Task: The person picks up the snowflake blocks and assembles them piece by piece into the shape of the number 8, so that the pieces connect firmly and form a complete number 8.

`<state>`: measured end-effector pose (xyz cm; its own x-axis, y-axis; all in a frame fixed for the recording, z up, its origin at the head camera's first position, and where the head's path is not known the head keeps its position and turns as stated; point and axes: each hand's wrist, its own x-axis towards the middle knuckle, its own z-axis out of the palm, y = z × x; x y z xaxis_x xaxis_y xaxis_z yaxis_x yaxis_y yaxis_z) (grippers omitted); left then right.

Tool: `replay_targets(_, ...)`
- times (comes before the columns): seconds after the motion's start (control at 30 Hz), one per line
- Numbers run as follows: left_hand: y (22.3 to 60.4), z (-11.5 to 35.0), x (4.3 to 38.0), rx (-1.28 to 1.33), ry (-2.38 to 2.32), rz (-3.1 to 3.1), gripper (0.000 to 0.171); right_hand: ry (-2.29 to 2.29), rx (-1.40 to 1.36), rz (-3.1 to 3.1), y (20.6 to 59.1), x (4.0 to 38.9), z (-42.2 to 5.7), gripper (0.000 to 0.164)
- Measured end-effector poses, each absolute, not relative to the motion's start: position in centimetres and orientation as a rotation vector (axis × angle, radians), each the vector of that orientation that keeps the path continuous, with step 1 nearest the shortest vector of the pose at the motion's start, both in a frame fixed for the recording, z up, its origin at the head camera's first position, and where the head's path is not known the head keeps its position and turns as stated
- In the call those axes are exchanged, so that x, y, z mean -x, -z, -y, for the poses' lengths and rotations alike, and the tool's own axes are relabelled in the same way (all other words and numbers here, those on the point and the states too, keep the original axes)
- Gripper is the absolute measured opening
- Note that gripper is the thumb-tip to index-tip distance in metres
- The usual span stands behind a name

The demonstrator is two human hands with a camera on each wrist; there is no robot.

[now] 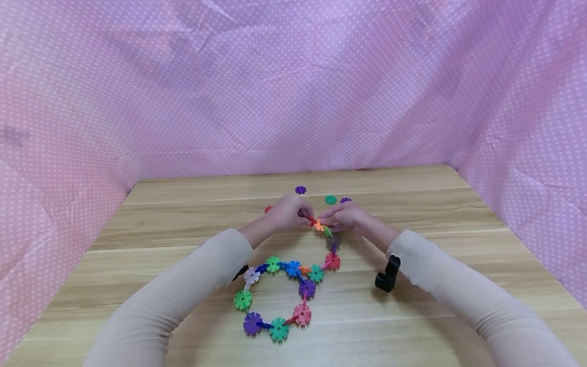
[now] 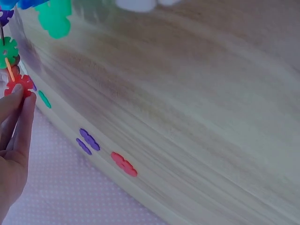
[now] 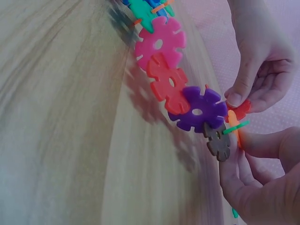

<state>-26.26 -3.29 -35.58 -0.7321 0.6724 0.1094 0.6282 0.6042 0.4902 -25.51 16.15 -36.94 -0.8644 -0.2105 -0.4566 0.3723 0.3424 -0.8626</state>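
Observation:
My left hand [image 1: 290, 211] pinches a red notched flower-shaped disc [image 2: 18, 86] between thumb and fingers. Facing it, my right hand [image 1: 350, 215] holds an orange disc [image 1: 319, 226] by its edge, and the red disc meets it at a slot. From the orange piece a chain runs on through a thin green disc [image 3: 236, 127], a brown disc [image 3: 217, 143], a purple disc [image 3: 201, 111] and red and pink ones. That chain curves toward the near side and joins a closed ring of colourful discs [image 1: 278, 330] lying on the table.
Loose discs lie beyond the hands: a purple one [image 1: 300, 190], a green one [image 1: 330, 200], another purple one [image 1: 346, 200] by the right hand, and a red one [image 1: 268, 209] left of the left hand. Polka-dot pink cloth [image 1: 293, 102] surrounds the wooden table [image 1: 183, 204].

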Motion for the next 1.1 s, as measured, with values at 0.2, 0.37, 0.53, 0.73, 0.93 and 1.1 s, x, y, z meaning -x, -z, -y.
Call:
replay_targets(0.2,35.4,2.5,26.0,-1.159,-0.712,-2.776,0.004,1.567,-0.187,-2.142,37.0,25.4,-15.9,0.033)
replay_targets(0.37,35.2,2.1,25.9,-1.098,-0.734,-2.770,0.006,1.611,-0.226,-2.123,37.4,25.3,-16.0,0.035)
replay_targets(0.53,35.3,2.1,26.1,-1.070,-0.789,-2.743,0.009,1.613,-0.174,-2.107,37.7,25.4,-16.3,0.037)
replay_targets(0.73,35.6,2.6,26.4,-0.993,-0.872,-2.692,0.012,1.567,-0.141,-2.098,37.8,25.5,-16.5,0.035)
replay_targets(0.93,35.7,3.1,26.6,-0.999,-0.893,-2.698,0.010,1.586,-0.156,-2.074,37.6,25.3,-16.6,0.036)
replay_targets(1.1,35.7,3.2,26.5,-1.015,-0.903,-2.686,0.009,1.590,-0.147,-2.068,37.6,25.3,-16.5,0.036)
